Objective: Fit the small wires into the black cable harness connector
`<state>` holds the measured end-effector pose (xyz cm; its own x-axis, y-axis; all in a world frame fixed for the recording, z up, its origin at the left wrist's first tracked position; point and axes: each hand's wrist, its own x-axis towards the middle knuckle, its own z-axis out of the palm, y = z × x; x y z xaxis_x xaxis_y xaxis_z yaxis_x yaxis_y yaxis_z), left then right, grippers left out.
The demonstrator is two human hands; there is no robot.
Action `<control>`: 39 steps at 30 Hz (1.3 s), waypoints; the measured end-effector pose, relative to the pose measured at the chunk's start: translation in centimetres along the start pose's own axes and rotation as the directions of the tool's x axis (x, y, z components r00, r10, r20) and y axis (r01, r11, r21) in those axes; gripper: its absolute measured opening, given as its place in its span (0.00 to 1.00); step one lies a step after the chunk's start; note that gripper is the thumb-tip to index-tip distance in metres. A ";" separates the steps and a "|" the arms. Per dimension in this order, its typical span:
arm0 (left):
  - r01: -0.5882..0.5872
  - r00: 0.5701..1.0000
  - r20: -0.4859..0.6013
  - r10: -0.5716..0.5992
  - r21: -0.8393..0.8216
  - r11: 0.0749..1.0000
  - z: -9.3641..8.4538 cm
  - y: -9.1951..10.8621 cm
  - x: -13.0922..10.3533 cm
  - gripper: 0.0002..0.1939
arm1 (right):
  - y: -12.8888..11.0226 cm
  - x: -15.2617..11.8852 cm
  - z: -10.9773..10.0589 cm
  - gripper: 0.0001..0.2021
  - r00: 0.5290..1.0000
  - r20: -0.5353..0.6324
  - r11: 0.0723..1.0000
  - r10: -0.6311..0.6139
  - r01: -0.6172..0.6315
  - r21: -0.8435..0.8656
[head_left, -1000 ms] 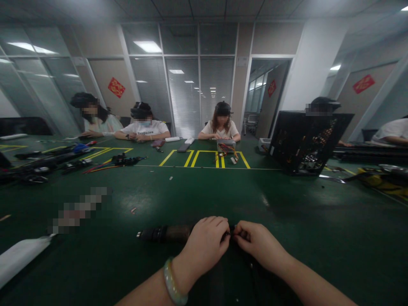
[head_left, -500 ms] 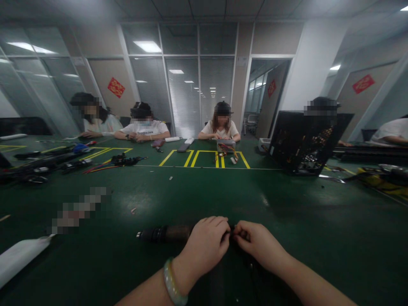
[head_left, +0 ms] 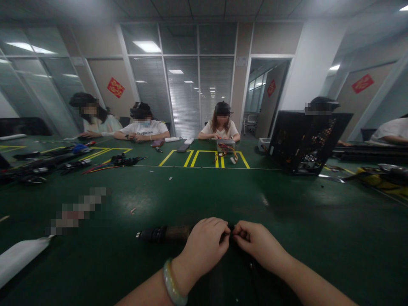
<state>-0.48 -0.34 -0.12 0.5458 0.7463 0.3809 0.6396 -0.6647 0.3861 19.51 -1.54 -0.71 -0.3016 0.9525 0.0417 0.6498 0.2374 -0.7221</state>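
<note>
A dark cylindrical tool with a metal tip lies on the green table, pointing left. Its right part is hidden behind my left hand, which is closed, fingers curled by the tool's right end, with a pale bangle on the wrist. Close to its fingertips, my right hand is closed in a pinch. Something small and dark shows between the two hands, too small to make out. Below my right hand a dark cable runs toward the near edge.
A white object with a blurred strip lies at the left. Black cables and parts are further back. A black computer case stands at the right rear, near a grey box with wires. Several people sit across the table.
</note>
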 end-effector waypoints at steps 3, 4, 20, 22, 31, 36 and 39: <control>0.000 1.000 -0.005 0.000 -0.012 1.000 -0.1 0.1 0.0 0.05 | -0.2 0.0 -0.1 0.04 1.000 0.006 1.000 0.002 -0.002 0.000; 0.003 1.000 -0.005 -0.003 -0.013 1.000 -0.2 0.1 0.0 0.05 | -0.3 0.0 -0.1 0.04 1.000 0.007 1.000 0.002 -0.002 0.000; -0.023 0.999 0.037 0.021 0.034 0.999 -0.6 0.4 0.1 0.06 | -0.2 0.1 0.1 0.04 1.000 -0.013 1.000 0.024 -0.024 -0.001; -0.024 0.999 0.039 0.022 0.040 0.999 -0.5 0.3 0.0 0.06 | -0.3 0.1 0.1 0.04 1.000 -0.003 1.000 0.026 -0.026 -0.003; -0.032 0.999 0.022 0.031 0.039 0.999 -0.5 0.3 0.0 0.06 | -0.1 0.1 0.1 0.04 1.000 -0.002 1.000 0.013 -0.013 0.016; -0.016 1.000 0.014 0.016 0.020 1.000 -0.4 0.3 0.1 0.06 | -0.1 0.2 0.1 0.03 1.000 -0.006 1.000 0.002 -0.002 0.013; -0.024 1.000 0.008 0.024 0.008 1.000 -0.2 0.1 0.0 0.06 | -0.1 0.2 0.1 0.03 1.000 0.001 1.000 0.005 -0.005 0.018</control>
<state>-0.54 -0.38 0.09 0.5653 0.7305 0.3833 0.6308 -0.6822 0.3699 19.32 -1.42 -0.72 -0.2988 0.9536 0.0375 0.6387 0.2290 -0.7346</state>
